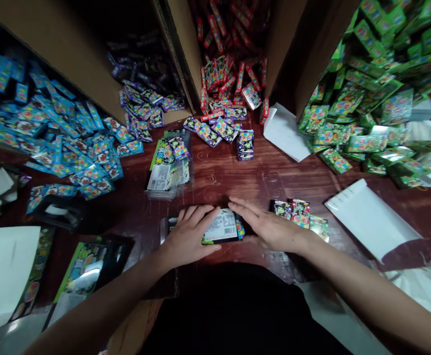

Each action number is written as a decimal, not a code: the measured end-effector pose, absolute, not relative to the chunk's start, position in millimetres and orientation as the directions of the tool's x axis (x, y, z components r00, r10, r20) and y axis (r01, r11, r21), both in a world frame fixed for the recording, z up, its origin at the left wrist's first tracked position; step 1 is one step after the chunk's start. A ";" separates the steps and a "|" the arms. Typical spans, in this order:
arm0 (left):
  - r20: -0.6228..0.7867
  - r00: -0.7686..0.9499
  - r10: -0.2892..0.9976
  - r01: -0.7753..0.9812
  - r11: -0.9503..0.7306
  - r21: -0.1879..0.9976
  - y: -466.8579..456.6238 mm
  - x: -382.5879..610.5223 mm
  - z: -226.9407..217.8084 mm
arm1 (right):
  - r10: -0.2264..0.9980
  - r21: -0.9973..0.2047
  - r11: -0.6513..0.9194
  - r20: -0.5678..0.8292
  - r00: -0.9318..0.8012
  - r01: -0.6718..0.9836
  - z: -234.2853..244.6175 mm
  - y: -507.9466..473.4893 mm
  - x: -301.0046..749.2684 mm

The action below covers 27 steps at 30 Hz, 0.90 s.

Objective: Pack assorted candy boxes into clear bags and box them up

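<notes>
A flat package [221,226] with black and green edges and a white barcode panel lies on the table in front of me. My left hand [189,234] spans its left part, fingers along the far edge and thumb at the near edge. At its right end, my right hand [263,227] is open, fingers stretched out beside a bit of blue box [239,230]. Three small boxes, purple [282,209], red [300,213] and green [319,226], lie just beyond my right wrist. Farther off is a similar package [160,180] in clear plastic with a purple box [178,148] on it.
Heaps of small blue boxes [86,153], purple boxes [145,106], red boxes [221,74] and green boxes [363,138] spill from cardboard cartons [285,44]. A black tape dispenser [58,212] stands left. White envelopes [373,217] lie right; printed packages [86,271] lie lower left.
</notes>
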<state>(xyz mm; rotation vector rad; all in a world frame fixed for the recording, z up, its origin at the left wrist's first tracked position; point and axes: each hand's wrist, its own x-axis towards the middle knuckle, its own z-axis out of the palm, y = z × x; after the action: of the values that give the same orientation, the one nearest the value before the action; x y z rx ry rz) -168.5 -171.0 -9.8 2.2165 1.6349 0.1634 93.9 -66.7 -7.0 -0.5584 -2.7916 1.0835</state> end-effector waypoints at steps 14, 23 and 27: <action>-0.099 0.384 0.918 0.880 -0.332 0.340 -143.2 -138.1 -12.7 | 0.579 -0.394 0.766 0.076 -0.812 0.509 -33.3 -63.5 191.7; -0.106 0.389 0.915 0.876 -0.333 0.348 -137.7 -138.3 -13.0 | 0.615 -0.525 0.720 0.181 -0.768 0.453 -36.2 -61.8 187.0; -0.088 0.409 0.908 0.861 -0.352 0.366 -136.5 -130.0 -14.7 | 0.508 -0.533 0.759 0.127 -0.852 0.374 -31.7 -59.8 175.5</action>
<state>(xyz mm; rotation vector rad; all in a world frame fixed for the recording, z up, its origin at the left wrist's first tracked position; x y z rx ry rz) -130.0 -136.5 -14.7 2.3162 1.5250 0.1837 175.5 -59.8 -31.7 -0.6887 -2.6927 0.7330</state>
